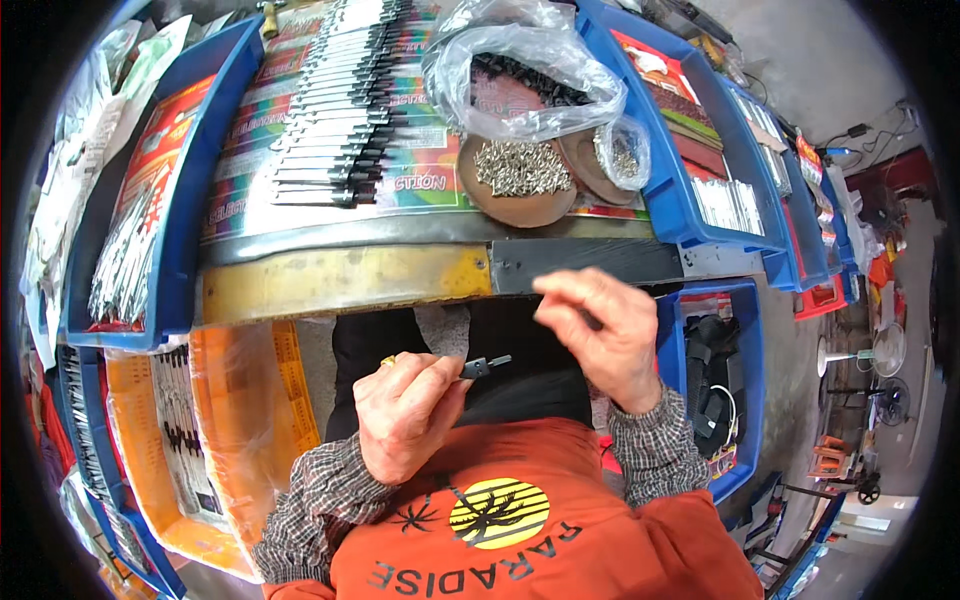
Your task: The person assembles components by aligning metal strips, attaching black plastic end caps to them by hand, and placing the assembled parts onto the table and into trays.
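Left hand over the lap, just short of the table's front edge, thumb and fingers clamped on a small dark fitting; a short metal pin projects from its right end. Yellow ring on one finger. Right hand raised to the right of the fitting and apart from it, near the dark section of the table edge; fingers curled, thumb near the forefinger, cannot tell whether anything is pinched there. On the tabletop: a long row of black-and-silver rods laid side by side on printed sheeting; a brown dish heaped with small silver metal pieces; behind it an open clear plastic bag of black parts. Just right of the dish, a smaller clear bag resting on a second brown dish. Blue trays flank these: left tray with thin whitish rods, right tray with pale strips. Below table level, orange crate to the left, blue bin to the right.
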{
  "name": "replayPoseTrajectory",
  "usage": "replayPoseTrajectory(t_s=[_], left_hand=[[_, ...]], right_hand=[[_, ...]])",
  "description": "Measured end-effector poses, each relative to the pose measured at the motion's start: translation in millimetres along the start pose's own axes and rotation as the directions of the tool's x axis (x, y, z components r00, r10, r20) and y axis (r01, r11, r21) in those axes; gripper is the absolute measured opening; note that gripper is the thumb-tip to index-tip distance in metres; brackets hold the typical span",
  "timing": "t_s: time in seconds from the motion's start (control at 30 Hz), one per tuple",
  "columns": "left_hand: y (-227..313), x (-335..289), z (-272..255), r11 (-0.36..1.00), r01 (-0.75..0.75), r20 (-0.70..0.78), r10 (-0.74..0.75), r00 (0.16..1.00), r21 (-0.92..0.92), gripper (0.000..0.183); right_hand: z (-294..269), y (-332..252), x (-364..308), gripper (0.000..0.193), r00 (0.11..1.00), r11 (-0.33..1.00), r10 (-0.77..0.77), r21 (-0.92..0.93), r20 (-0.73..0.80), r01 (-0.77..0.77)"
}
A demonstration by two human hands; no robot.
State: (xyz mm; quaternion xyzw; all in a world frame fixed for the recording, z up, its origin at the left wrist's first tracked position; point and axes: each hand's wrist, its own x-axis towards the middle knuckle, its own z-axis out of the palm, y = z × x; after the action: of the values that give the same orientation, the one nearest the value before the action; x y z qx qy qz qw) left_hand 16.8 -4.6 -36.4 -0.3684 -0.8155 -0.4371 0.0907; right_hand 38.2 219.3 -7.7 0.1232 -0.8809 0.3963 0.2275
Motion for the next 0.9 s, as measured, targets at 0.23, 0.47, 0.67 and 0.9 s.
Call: replayPoseTrajectory(t_s=[0.23,0.47,0.67,0.9], left_hand=[[-4,7,-6,0.999,0.017,-0.059,-0.015,0.998,0.032,0.022],[-11,8,-6,0.998,0.049,-0.062,-0.047,0.997,0.032,0.021],[-12,6,-3,0.998,0.056,-0.057,-0.055,0.997,0.028,0.022],[-10,4,-4,0.998,0.055,-0.061,-0.054,0.997,0.006,0.023]], right_hand=[[-3,33,37,0.026,0.992,0.904,-0.098,-0.424,-0.084,0.054],[2,41,47,0.042,0.997,0.818,-0.078,-0.57,0.024,0.078],[1,42,45,0.045,0.996,0.795,-0.042,-0.602,0.073,0.077],[6,48,42,0.033,0.994,0.863,-0.109,-0.495,0.021,0.105]])
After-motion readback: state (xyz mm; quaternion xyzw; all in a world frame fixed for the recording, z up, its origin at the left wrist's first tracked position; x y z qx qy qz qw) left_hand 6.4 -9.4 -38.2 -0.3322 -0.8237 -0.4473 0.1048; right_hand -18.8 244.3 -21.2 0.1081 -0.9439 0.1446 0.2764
